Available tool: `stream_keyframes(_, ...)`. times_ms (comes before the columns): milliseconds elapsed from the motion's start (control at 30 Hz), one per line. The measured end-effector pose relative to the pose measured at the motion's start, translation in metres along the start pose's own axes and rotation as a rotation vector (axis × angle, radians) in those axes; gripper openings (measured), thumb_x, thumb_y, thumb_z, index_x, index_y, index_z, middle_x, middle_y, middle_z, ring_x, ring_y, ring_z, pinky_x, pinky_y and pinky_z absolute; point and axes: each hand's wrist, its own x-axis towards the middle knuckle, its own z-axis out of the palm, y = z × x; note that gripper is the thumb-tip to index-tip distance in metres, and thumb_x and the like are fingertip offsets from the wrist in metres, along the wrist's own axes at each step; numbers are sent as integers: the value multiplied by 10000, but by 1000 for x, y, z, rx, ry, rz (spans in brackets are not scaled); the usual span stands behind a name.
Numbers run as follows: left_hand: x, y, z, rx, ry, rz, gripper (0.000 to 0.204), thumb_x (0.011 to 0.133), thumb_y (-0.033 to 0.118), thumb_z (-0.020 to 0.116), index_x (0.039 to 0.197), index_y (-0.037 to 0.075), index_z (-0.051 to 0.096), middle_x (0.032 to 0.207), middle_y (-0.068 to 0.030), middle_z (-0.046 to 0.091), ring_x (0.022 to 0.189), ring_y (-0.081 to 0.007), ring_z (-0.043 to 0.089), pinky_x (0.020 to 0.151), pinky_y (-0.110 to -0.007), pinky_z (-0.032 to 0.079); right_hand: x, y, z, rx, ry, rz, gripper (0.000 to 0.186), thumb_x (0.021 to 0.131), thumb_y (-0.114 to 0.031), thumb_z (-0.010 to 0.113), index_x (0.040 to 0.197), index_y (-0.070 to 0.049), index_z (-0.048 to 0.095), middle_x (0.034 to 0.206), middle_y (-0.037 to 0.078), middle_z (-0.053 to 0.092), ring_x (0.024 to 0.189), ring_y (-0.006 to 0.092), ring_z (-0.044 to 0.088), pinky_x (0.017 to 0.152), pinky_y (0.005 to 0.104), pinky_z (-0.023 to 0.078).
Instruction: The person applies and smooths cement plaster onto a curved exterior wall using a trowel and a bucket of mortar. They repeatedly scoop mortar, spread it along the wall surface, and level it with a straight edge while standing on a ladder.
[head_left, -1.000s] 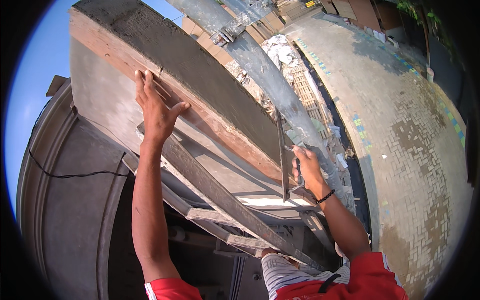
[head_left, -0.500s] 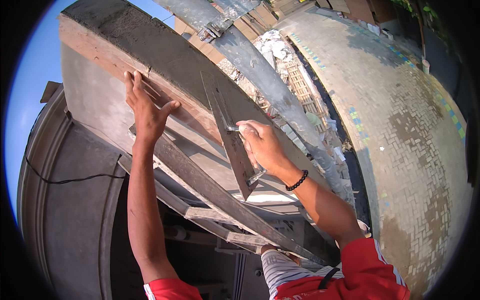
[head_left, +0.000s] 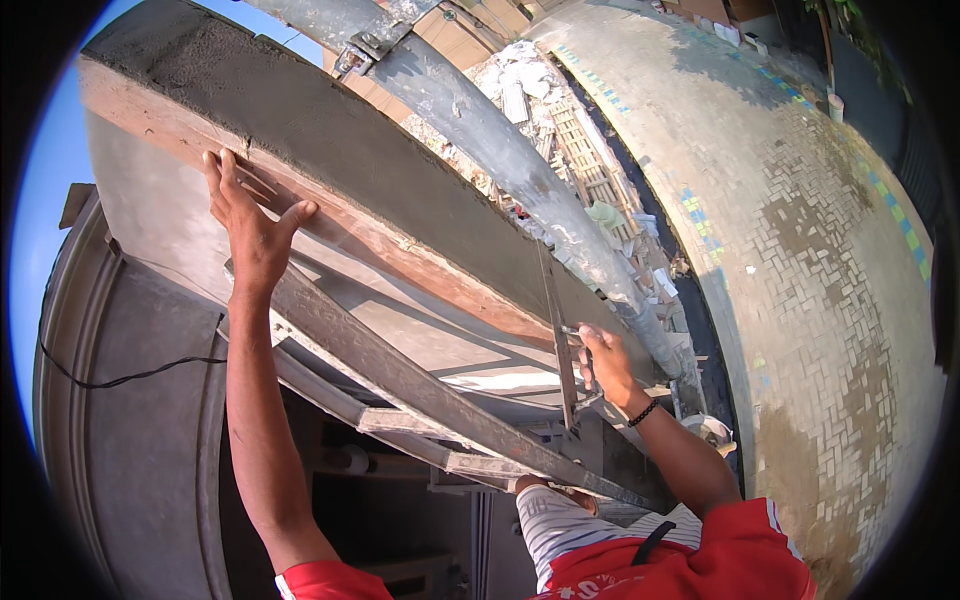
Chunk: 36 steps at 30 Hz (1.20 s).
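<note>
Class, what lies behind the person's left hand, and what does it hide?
Behind the left hand runs a reddish wooden board, with a smooth grey surface below it. Whatever the hand itself covers, including any contact under its palm, cannot be seen.

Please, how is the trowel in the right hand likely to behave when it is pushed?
The trowel is probably fairly stiff, as its long blade looks straight. It may be light for its size, since that blade looks thin. Being flat, it seems more apt to slide than roll.
</note>
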Motion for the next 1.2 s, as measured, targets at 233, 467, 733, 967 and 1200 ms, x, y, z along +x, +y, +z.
stream_keyframes(233,2,-2,-2,51,-15,-18,1170,634,211,879,1511,104,113,1579,-207,23,1441,-378,108,1176,-474,192,62,19,-5,66,202,212,334,962,-343,551,1121,-50,553,647,19,475,401,118,440,329,303,384)
stream_keyframes(467,1,-3,-3,71,-23,-17,1173,634,222,878,1514,100,112,1581,-205,26,1448,-373,94,1180,-473,179,9,-60,85,-72,-227,-235,358,992,-266,499,1203,16,563,612,5,459,401,105,470,365,267,388)
stream_keyframes(733,2,-5,-2,110,-20,1,1148,642,227,876,1505,90,132,1577,-209,36,1447,-373,106,1172,-478,203,-64,-43,65,-168,-396,-400,392,1009,-259,488,1282,17,542,653,17,509,464,72,463,446,248,393)
stream_keyframes(967,-1,-12,1,120,-17,24,1120,684,306,846,1511,84,122,1576,-216,46,1451,-374,91,1175,-483,192,4,68,-58,26,81,57,382,976,-350,514,1144,-11,560,651,15,495,422,97,469,369,255,396)
stream_keyframes(1200,2,-11,2,119,4,59,1094,703,300,837,1509,56,138,1572,-223,75,1441,-381,120,1171,-477,179,80,98,-98,6,302,225,317,927,-384,581,983,-74,548,653,27,507,430,130,484,379,301,411)
